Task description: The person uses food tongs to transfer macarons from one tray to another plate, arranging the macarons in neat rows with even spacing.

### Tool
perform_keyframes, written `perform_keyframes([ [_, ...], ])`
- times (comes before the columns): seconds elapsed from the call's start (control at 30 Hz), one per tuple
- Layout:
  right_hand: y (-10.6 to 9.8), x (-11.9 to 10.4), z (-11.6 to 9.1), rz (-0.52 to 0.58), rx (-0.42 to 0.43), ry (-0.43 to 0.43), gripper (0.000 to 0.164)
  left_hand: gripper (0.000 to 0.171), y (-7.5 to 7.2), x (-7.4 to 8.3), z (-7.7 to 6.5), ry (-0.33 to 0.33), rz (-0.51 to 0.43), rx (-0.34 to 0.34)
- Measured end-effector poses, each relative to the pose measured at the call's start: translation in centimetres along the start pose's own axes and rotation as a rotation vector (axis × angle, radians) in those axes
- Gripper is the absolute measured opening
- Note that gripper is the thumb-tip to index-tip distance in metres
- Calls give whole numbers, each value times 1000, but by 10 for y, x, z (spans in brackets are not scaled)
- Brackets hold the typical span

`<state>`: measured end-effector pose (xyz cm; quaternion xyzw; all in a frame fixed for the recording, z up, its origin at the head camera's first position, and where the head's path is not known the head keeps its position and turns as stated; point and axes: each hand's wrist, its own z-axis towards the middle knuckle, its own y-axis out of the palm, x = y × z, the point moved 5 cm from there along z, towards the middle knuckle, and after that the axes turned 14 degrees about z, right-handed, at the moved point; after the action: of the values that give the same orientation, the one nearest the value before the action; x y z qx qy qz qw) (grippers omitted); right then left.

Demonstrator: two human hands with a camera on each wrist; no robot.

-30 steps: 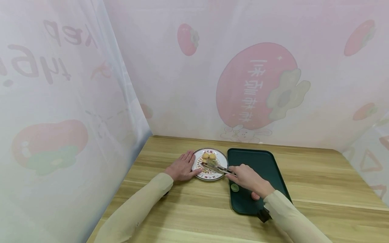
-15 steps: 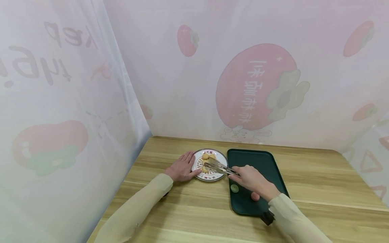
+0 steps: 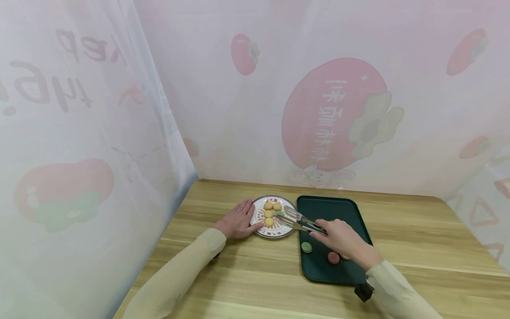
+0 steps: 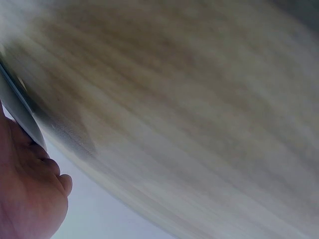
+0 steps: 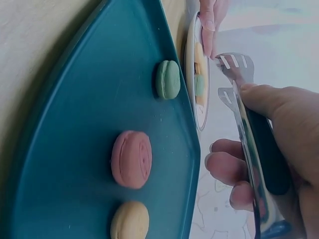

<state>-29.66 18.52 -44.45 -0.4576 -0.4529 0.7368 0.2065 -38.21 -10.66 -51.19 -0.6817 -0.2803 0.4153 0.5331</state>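
My left hand (image 3: 239, 220) rests at the left rim of a white patterned plate (image 3: 260, 206), its fingers along the edge and its thumb near the front. Several yellow macarons (image 3: 268, 222) lie on the plate, with a green macaron (image 3: 279, 214) beside them. In my right hand (image 3: 340, 237) I grip metal tongs (image 5: 255, 149) with dark handle grips. The tongs' slotted tips stand apart over the plate's right side, with nothing between them in the right wrist view. Only part of the left palm and fingers shows in the left wrist view.
A dark green tray (image 3: 327, 207) lies right of the plate, under my right forearm. On it sit a green macaron (image 5: 168, 79), a pink macaron (image 5: 131, 159) and a yellow macaron (image 5: 130, 221). Printed curtains stand behind and left of the wooden table (image 3: 247, 274).
My right hand has drawn the tongs to the right, and their tips have parted. More yellow macarons and the green one on the plate are now uncovered. My left hand has stayed put.
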Motion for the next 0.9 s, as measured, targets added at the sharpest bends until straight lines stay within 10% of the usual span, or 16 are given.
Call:
perform_keyframes([
  [0.9,-21,15,-49,-28,-10,-2,29,96,0,1,0,2,-6,-3],
])
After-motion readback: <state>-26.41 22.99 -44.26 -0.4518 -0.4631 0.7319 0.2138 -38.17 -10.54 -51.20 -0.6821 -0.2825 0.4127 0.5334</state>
